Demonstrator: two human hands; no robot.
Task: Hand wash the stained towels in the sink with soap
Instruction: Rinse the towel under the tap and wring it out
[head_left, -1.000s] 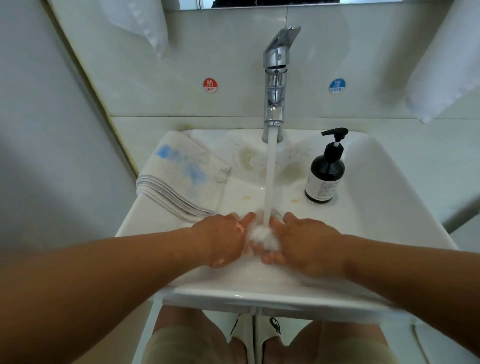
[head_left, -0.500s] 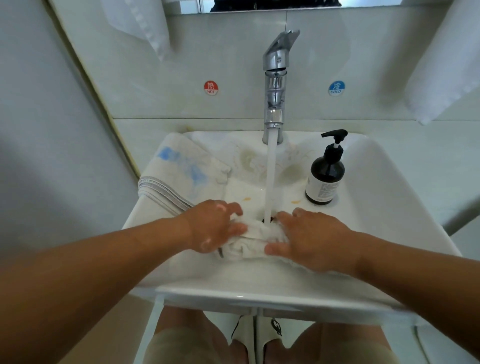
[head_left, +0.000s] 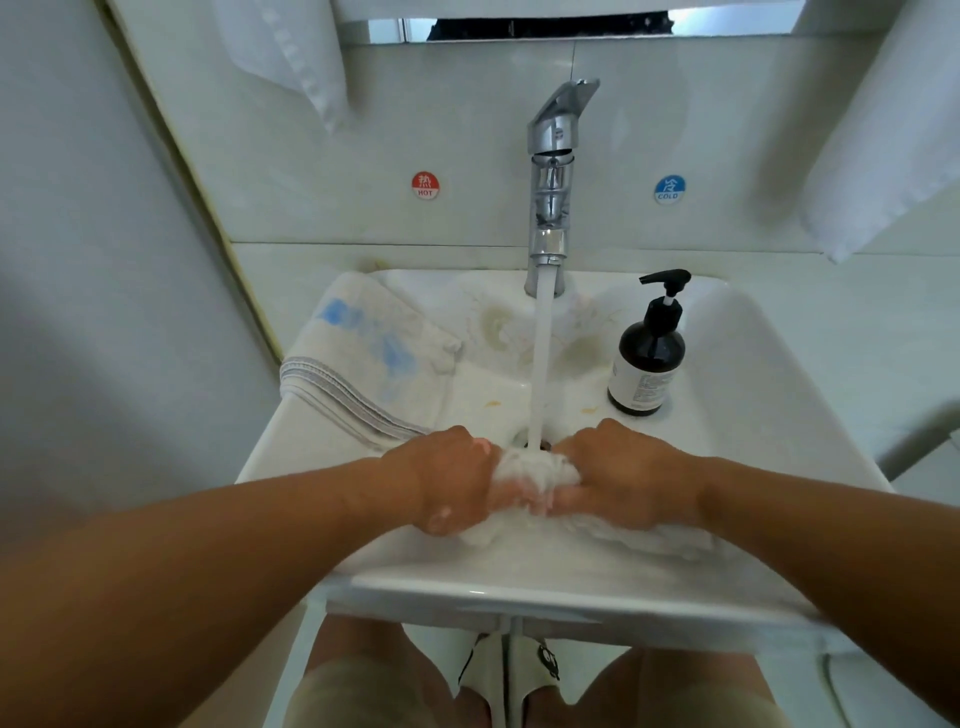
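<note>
A wet white towel (head_left: 535, 470) is bunched between my two hands in the white sink (head_left: 769, 415), right under the running water from the chrome tap (head_left: 553, 171). My left hand (head_left: 452, 480) grips its left end and my right hand (head_left: 618, 475) grips its right end, fingers curled round the cloth. Soap foam shows on my left hand. More of the towel trails under my right wrist. A second towel (head_left: 363, 358) with blue stains and grey stripes lies draped over the sink's left rim. A dark soap pump bottle (head_left: 647, 358) stands at the right of the tap.
Yellowish stains mark the basin wall behind the water stream. White towels (head_left: 291, 47) hang on the wall at upper left and upper right. Hot and cold stickers sit on the tiles either side of the tap. My knees and slippers show below the sink.
My hands spread the towel flat half a second ago and have now drawn together, bunching it tightly under the stream. The camera view has shifted slightly.
</note>
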